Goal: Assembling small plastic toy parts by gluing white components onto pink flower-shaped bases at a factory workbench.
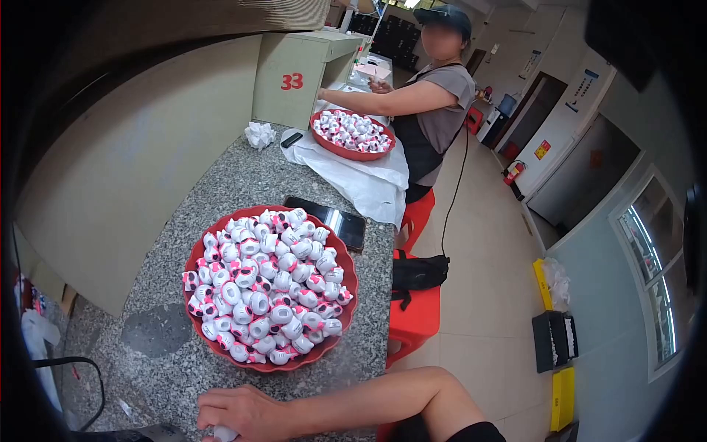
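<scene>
My right hand (247, 412) is at the lower edge, reached across from the right, with its fingers curled closed around a small white piece (224, 433). Only part of that piece shows, so its exact kind is unclear. Just beyond the hand stands a red scalloped basin (350, 295) heaped with small white toy animal heads (258, 302) that have pink and black details. My left hand is out of the picture. To the left of my right hand, a dark shape (158, 433) is cut off by the lower edge.
A black phone (342, 225) lies behind the basin on the speckled stone counter (177, 236). Farther back, a co-worker (434, 96) stands by a second red basin (353, 155) on white cloth (361, 188). A red stool (420, 317) holds a black bag (420, 272). Left is a black cable (96, 368).
</scene>
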`<state>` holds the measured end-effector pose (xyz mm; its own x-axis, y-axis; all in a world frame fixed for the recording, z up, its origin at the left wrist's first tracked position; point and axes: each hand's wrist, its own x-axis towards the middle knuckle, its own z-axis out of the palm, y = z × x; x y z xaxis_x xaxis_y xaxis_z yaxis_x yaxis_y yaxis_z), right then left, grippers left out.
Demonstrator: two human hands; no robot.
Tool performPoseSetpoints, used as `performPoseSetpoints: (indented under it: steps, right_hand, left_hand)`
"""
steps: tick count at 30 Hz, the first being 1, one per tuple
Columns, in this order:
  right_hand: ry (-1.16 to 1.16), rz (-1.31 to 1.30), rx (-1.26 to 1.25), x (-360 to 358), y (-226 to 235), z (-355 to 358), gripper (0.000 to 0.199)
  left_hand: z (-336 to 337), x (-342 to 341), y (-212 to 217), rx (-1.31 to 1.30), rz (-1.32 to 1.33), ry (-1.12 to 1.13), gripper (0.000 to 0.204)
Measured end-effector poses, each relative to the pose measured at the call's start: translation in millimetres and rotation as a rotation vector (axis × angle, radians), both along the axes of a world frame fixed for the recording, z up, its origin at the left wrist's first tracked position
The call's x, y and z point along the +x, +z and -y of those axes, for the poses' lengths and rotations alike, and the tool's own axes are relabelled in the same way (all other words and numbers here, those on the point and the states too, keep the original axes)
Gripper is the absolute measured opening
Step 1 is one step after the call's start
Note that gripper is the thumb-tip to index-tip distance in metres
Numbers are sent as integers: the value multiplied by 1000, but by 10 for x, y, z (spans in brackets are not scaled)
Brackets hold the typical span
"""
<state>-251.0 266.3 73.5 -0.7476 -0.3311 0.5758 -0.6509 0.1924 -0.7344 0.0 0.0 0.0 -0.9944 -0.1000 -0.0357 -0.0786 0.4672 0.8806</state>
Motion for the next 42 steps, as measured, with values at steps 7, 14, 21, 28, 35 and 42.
performPoseSetpoints:
  steps: [7,14,21,28,35,42]
  right_hand:
    - [-14,2,19,2,1,-13,23]
    - [-11,11,-42,5,56,-24,22]
    - [-25,19,-22,-18,56,-40,21]
    - [-58,41,-10,2,13,-13,20]
    - [-72,-13,28,-22,-57,18,22]
    - [-66,3,53,-40,76,-31,22]
  left_hand:
    - [-107,-36,104,238,115,117,34]
    - [-201,-50,147,254,111,119,32]
    - [185,-82,35,199,300,-183,31]
    - [-192,-86,332,65,209,-4,27]
    - [83,-115,432,37,444,-210,18]
    - [-43,-282,286,28,42,-288,25]
